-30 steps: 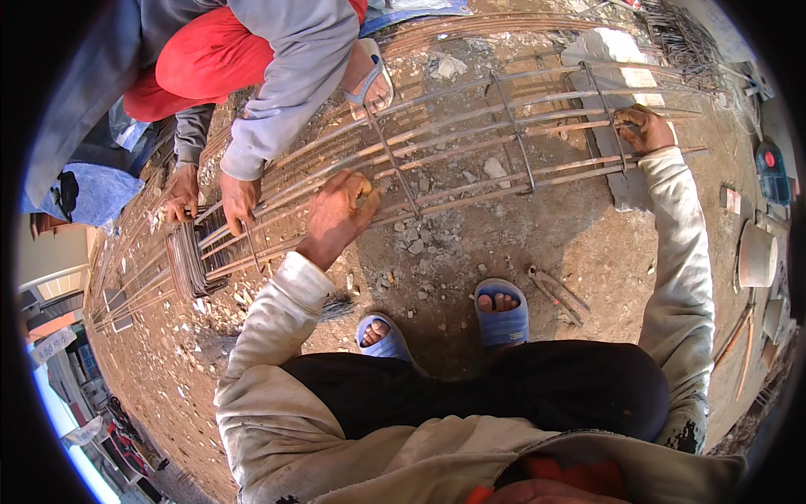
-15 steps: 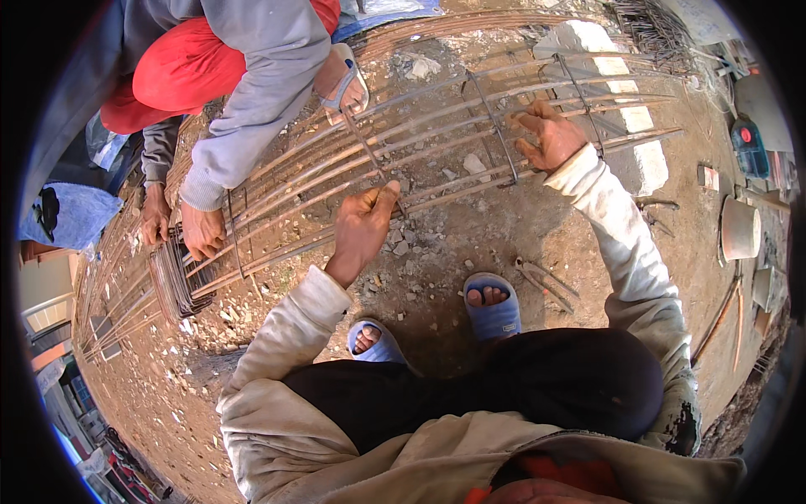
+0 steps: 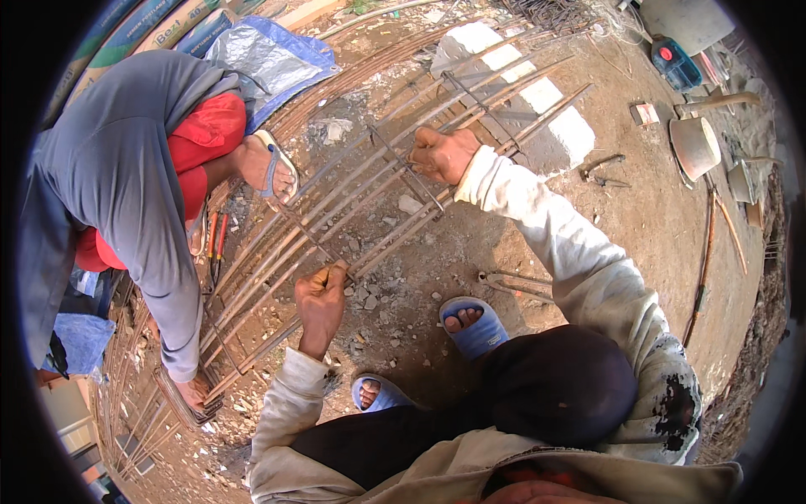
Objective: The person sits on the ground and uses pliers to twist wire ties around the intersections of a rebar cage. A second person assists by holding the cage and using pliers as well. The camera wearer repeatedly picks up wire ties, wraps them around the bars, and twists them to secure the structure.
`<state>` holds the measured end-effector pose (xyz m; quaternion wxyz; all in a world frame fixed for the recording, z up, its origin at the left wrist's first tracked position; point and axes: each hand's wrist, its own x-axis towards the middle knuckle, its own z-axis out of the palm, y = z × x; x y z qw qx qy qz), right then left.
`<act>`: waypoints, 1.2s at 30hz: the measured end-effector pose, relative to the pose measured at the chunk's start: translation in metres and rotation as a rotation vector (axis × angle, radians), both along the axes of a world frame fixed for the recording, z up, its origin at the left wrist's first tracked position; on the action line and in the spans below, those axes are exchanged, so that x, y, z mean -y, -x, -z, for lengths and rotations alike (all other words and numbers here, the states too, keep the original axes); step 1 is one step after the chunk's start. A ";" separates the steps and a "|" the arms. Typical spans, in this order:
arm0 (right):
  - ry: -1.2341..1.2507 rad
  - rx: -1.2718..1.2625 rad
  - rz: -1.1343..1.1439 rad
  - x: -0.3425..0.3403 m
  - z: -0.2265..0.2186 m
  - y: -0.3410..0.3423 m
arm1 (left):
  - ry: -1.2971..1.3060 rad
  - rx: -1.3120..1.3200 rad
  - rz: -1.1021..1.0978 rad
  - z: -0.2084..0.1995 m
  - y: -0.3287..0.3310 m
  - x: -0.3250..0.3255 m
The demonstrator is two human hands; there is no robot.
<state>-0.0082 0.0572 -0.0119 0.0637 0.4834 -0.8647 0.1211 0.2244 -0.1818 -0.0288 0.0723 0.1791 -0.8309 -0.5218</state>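
Observation:
A long cage of thin steel reinforcing bars point(image 3: 382, 202) runs diagonally across the ground, with square bent-wire stirrups around it. My left hand point(image 3: 321, 307) is closed at the cage's near side, thumb and finger pinching the lower corner of a stirrup point(image 3: 304, 228). Farther along, my right hand point(image 3: 445, 155) curls its fingers over another stirrup point(image 3: 382, 144) and the bars beside it; its fingertips are partly hidden. At the left, a co-worker's hand point(image 3: 193, 391) grips a bundle of stirrups point(image 3: 172, 393) near the bars' other end.
A pale concrete block point(image 3: 537, 101) lies under the cage's far end. Pincers point(image 3: 516, 284) rest near my right foot, and red-handled cutters point(image 3: 217, 244) beside the crouching co-worker point(image 3: 134, 160). A bucket point(image 3: 695, 147) and a blue jug point(image 3: 676, 63) stand right; a tarp point(image 3: 269, 63) lies at the back.
The view has swung to the right. My right hand has come onto the middle stirrup, its fingers now curled. The co-worker has bent lower; my left hand keeps its pinch.

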 end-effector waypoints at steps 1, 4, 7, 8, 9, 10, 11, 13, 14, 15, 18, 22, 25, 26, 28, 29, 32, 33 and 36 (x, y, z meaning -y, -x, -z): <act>0.006 0.038 -0.020 0.000 -0.001 0.002 | 0.023 -0.007 -0.001 0.000 -0.001 0.000; -0.025 0.038 0.014 0.005 -0.004 0.006 | -0.002 -0.007 0.022 -0.006 -0.001 -0.003; -0.057 0.059 0.042 0.011 -0.004 0.003 | -0.066 -0.011 0.006 0.006 -0.002 0.003; -0.073 0.071 0.051 0.012 -0.005 0.002 | -0.112 -0.001 0.011 0.007 -0.002 0.005; -0.084 0.071 0.054 0.013 -0.004 0.002 | -0.133 0.004 0.009 0.010 -0.002 0.005; -0.087 0.068 0.056 0.014 -0.003 0.003 | -0.155 0.004 -0.001 0.013 -0.001 0.007; -0.089 0.065 0.058 0.016 -0.002 0.004 | -0.176 0.005 -0.011 0.016 -0.001 0.010; -0.128 0.077 0.080 0.013 -0.005 0.003 | -0.220 0.000 0.004 0.025 0.004 0.010; -0.157 0.096 0.092 0.012 -0.007 0.002 | -0.234 -0.003 0.021 0.030 0.006 0.012; -0.168 0.118 0.096 0.017 -0.007 0.002 | -0.230 -0.004 0.031 0.027 0.006 0.017; -0.122 0.060 -0.004 0.027 -0.011 0.006 | 0.094 -0.045 -0.032 0.010 -0.001 0.031; -0.427 0.159 0.003 0.027 -0.031 0.018 | 0.597 -0.256 0.014 0.000 0.010 0.047; -0.305 0.184 0.002 0.025 -0.024 0.016 | 0.585 -0.225 0.031 -0.005 0.008 0.057; -0.266 0.188 0.007 0.023 -0.024 0.016 | 0.542 -0.201 0.018 -0.007 0.008 0.060; -0.201 0.181 0.052 0.020 -0.020 0.010 | 0.534 -0.155 0.074 -0.005 0.008 0.074; -0.173 0.178 0.075 0.018 -0.018 0.008 | 0.536 -0.133 0.118 -0.006 0.010 0.081; 0.006 0.211 0.129 0.003 -0.012 -0.006 | 0.630 -0.148 0.204 -0.005 0.012 0.080; 0.178 0.250 0.131 -0.002 -0.015 -0.022 | 0.727 -0.187 0.231 -0.008 0.005 0.086; 0.436 0.339 0.181 -0.050 -0.007 -0.068 | 0.831 -0.203 0.234 -0.014 0.007 0.071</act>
